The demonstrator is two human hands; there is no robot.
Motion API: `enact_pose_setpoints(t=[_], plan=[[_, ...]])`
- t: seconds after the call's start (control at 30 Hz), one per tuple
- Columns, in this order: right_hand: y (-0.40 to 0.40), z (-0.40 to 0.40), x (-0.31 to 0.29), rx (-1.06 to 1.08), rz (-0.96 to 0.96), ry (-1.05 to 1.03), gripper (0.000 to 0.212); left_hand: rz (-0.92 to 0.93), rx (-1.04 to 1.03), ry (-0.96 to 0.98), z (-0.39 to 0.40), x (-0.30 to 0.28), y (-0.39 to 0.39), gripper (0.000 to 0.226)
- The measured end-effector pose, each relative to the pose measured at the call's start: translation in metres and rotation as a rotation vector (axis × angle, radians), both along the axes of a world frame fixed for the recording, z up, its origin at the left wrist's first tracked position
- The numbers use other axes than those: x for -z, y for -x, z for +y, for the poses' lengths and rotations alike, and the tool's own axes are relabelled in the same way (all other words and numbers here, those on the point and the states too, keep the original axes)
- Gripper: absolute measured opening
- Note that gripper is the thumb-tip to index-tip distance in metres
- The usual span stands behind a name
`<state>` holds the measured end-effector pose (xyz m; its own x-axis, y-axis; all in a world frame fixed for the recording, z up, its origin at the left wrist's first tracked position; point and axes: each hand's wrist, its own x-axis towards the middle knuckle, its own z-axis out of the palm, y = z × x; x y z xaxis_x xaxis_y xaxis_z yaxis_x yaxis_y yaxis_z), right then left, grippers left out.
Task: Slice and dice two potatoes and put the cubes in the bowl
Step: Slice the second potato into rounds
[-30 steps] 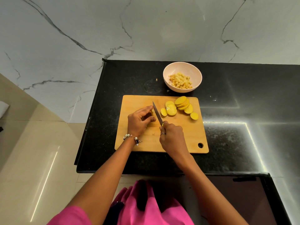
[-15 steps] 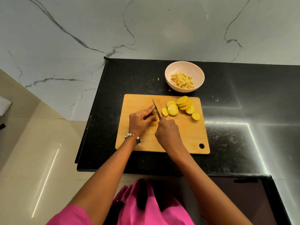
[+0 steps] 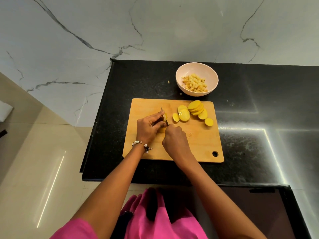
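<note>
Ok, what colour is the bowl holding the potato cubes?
The bowl is pale pink, almost cream, seen best in the head view, the only one here.

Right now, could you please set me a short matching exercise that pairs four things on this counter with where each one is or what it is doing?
Things:
1. potato cubes
2. potato slices
3. knife
4. left hand

Places or states:
A. steadies the potato piece being cut
B. lie loose on the right part of the cutting board
C. sit in the bowl
D. is gripped by the right hand

Pairs: 1-C, 2-B, 3-D, 4-A
</note>
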<state>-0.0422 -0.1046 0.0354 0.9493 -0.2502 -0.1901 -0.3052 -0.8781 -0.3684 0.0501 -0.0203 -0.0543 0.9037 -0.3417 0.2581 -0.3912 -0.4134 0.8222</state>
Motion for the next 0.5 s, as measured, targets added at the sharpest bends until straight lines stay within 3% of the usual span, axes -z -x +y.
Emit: enact_pose_setpoints(t=[0.5], plan=[[0.033,-0.003,0.050,0.032,0.025,0.059,0.042,0.043,-0.045,0.005,-0.001,-0.005,0.000,0.048]])
